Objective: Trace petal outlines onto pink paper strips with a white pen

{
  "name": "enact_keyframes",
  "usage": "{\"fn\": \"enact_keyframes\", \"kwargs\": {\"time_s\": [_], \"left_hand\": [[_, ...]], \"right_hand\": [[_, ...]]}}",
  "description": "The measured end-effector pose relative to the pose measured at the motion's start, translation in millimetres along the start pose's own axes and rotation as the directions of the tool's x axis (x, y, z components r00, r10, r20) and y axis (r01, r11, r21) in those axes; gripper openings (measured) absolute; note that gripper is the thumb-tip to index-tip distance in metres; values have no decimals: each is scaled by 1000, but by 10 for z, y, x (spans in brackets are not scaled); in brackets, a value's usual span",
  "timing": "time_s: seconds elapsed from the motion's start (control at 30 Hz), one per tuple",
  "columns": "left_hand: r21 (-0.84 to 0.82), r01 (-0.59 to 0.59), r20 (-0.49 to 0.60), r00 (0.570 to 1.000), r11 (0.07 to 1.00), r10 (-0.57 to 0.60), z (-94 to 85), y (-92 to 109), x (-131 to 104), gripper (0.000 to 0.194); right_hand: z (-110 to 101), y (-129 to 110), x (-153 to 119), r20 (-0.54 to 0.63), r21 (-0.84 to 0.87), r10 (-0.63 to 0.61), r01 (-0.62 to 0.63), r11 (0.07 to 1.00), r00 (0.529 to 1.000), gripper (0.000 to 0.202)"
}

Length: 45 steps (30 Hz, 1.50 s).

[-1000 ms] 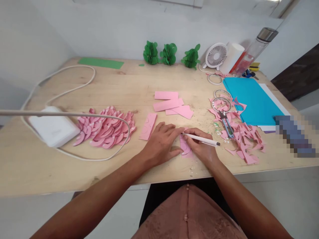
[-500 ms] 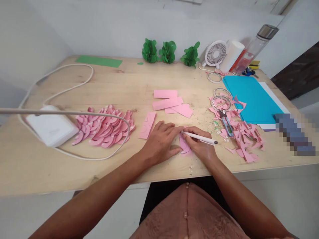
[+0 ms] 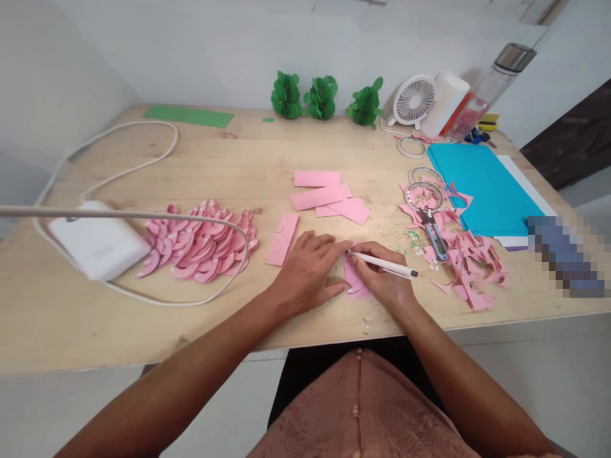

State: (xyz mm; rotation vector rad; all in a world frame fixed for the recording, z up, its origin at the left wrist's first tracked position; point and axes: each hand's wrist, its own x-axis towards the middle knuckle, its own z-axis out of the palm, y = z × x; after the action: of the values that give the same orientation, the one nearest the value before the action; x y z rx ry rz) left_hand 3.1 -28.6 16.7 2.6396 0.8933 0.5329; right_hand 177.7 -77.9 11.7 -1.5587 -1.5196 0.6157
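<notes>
My right hand (image 3: 382, 280) grips a white pen (image 3: 389, 266) with a dark end cap. Its tip points at the top of a pink paper strip (image 3: 354, 280) marked with curved lines. My left hand (image 3: 310, 270) lies flat with fingers stretched out, its fingertips and thumb pressing on that strip from the left. Just beyond my left hand is another pink strip (image 3: 282, 239) with curves drawn on it. Farther back, several plain pink strips (image 3: 317, 179) overlap. Parts of the strip under my hands are hidden.
Left stands a pile of pink cut petals (image 3: 210, 245), with a white box (image 3: 98, 245) and cable beside it. To the right are pink scraps (image 3: 470, 270), thread snips (image 3: 434, 235), tape rolls (image 3: 411, 147) and blue sheets (image 3: 482, 191). Green paper shapes (image 3: 322, 98) and a fan (image 3: 414, 100) line the wall.
Both hands stay almost in place, with the pen still at the strip's top. The whole view has shifted very slightly.
</notes>
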Motion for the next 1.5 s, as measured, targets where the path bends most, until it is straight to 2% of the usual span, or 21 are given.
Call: {"fn": "enact_keyframes", "kwargs": {"time_s": [0.53,0.97,1.5], "left_hand": [[-21,-2,12,1000,1000,2,0,-7,0,55],[-8,-27,-23,999,1000,27,-5,-5,-5,55],[-7,-28,-40,999,1000,28,10,-17,-4,54]], "right_hand": [[-12,-46,-58,-14,-67,-23,22,997,1000,12],[-20,-43,-74,-27,-90,-37,35,995,999,11],[-35,-72,-92,-32,-112,-11,8,994,999,9]]}}
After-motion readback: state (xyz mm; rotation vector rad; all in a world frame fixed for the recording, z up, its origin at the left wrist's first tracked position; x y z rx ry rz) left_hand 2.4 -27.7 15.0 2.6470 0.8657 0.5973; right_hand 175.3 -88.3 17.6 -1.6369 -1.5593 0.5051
